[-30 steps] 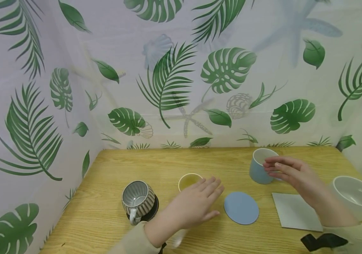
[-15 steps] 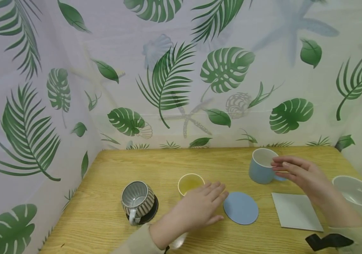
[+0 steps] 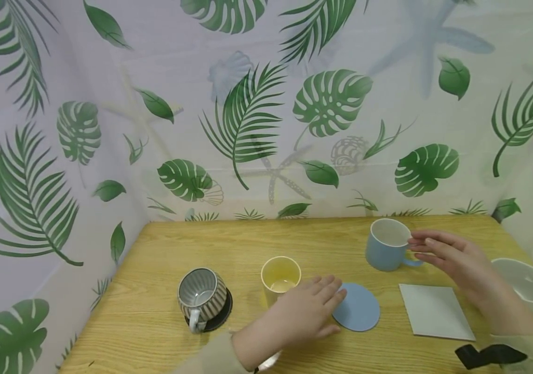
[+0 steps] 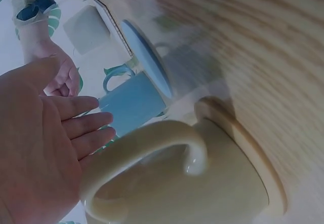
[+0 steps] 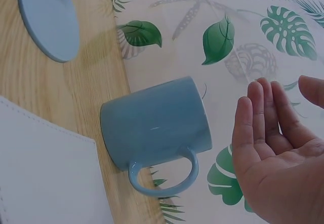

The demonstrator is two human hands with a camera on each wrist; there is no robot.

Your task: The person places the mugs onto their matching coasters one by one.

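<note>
My left hand is held palm down with straight fingers, just in front of a yellow mug, between it and the round blue coaster. Seen from the left wrist, the yellow mug stands on a pale round coaster, its handle close to my fingers. Off to the right, my right hand hovers beside a light blue mug, fingers extended and holding nothing. The right wrist view shows a gap between those fingers and the blue mug. That mug stands on bare table, handle to the right.
A striped mug stands on a black coaster at the left. A square white coaster lies right of the blue one. The white mug at the far right is partly hidden by my right arm. Leaf-patterned cloth backs the table.
Both hands have shifted to the right. More of the yellow mug now shows behind the left hand, and the blue mug's handle has come into view as the right hand moved off it.
</note>
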